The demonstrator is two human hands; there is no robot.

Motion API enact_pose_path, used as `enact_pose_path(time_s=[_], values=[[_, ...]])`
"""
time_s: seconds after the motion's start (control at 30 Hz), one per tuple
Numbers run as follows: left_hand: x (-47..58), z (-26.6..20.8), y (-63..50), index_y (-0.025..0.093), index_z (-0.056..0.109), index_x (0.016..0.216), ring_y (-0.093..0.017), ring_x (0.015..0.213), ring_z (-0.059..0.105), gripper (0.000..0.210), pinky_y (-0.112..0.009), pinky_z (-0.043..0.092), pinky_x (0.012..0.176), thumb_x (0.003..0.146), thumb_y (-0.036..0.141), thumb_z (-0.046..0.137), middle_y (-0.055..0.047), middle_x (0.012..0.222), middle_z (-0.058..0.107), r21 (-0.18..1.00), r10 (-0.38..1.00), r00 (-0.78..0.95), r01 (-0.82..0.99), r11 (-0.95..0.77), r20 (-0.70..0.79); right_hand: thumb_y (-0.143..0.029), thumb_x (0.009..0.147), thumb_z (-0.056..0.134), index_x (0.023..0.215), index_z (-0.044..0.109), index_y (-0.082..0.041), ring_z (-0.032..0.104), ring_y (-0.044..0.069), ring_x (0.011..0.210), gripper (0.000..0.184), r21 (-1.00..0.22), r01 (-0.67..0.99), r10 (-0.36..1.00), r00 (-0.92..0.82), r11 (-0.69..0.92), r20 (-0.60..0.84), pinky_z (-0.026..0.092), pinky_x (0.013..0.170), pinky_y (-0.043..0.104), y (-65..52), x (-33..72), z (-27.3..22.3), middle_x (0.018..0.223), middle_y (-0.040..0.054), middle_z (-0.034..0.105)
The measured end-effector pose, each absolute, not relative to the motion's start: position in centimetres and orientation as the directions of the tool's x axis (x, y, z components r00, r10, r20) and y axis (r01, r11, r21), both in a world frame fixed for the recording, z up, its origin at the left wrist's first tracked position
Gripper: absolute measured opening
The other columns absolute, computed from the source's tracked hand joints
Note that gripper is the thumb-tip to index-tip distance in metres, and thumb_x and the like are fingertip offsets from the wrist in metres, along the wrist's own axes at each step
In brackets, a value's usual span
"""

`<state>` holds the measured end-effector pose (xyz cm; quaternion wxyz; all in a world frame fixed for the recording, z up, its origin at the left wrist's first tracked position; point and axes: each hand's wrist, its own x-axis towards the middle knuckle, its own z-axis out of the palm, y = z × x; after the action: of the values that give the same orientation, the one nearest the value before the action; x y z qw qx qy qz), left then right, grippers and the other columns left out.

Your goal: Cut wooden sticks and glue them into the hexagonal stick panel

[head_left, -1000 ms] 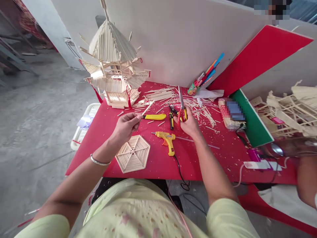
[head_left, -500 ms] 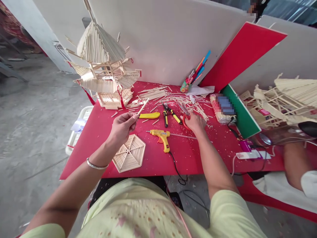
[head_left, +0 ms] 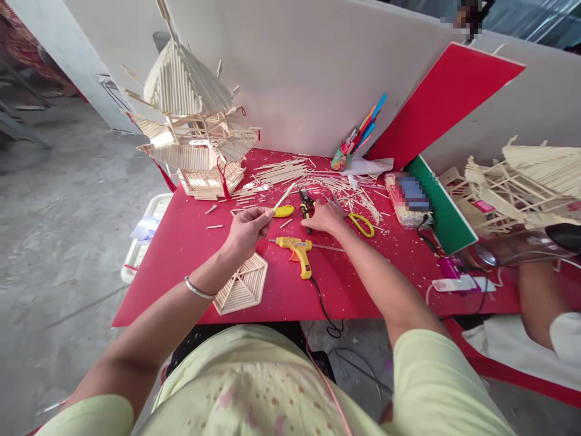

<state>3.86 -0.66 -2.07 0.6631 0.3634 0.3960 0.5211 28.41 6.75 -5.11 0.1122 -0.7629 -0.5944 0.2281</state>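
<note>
Lower centre: hexagon [head_left: 245, 283] of ribbed wooden sticks, partly behind the left hand [head_left: 249, 231]. Above it, a yellow plastic glue gun [head_left: 297, 249], nozzle leftward. Mid-frame, the left hand pinches a straight, pale stick [head_left: 284, 196], long axis slanting to upper right. The right hand [head_left: 327, 216] curves over the metal pliers [head_left: 304, 209] (grip cannot be told); the scissors [head_left: 371, 231], in its fingers half a second ago, now lie at its right. Upper left: pagoda [head_left: 190, 85], roof ribbed.

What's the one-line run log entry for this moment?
left hand: pinching wooden stick | right hand: over pliers, grip unclear | scissors: on red table | glue gun: on table
</note>
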Motion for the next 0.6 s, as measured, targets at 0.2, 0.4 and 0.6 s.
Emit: enact_pose_path(time_s=[0.2, 0.4, 0.6], values=[[3.2, -2.4, 0.1, 0.013, 0.068, 0.080, -0.004, 0.050, 0.043, 0.044, -0.016, 0.026, 0.041, 0.058, 0.039, 0.097, 0.003, 0.062, 0.056, 0.857, 0.979, 0.112, -0.474, 0.205, -0.172, -0.051, 0.074, 0.074, 0.093, 0.066, -0.021, 0.069, 0.027, 0.096, 0.036, -0.740, 0.580, 0.934, 0.118, -0.340, -0.337, 0.062, 0.079, 0.039, 6.1, 32.1, -1.9, 0.095, 0.0109, 0.073], [3.9, -2.1, 0.5, 0.013, 0.067, 0.076, -0.004, 0.050, 0.043, 0.040, -0.016, 0.026, 0.041, 0.061, 0.037, 0.095, 0.003, 0.062, 0.056, 0.868, 0.985, 0.119, -0.467, 0.170, -0.129, -0.073, 0.074, 0.066, 0.117, 0.063, -0.022, 0.064, 0.024, 0.107, 0.067, -0.774, -0.597, 0.975, -0.183, -0.211, -0.125, 0.063, 0.092, 0.043, -2.7, 29.3, -0.3, 0.116, 0.0108, 0.070], [4.9, -1.3, 0.1, 0.014, 0.067, 0.076, -0.005, 0.048, 0.043, 0.037, -0.017, 0.027, 0.042, 0.064, 0.038, 0.093, 0.003, 0.061, 0.056, 0.899, 0.993, 0.091, -0.424, 0.107, -0.076, -0.056, 0.078, 0.057, 0.123, 0.063, -0.024, 0.061, 0.035, 0.129, 0.056, -0.889, -0.372, 0.947, -0.272, -0.266, -0.170, 0.055, 0.106, 0.060, -8.0, 23.6, 0.8, 0.121, 0.0128, 0.071]])
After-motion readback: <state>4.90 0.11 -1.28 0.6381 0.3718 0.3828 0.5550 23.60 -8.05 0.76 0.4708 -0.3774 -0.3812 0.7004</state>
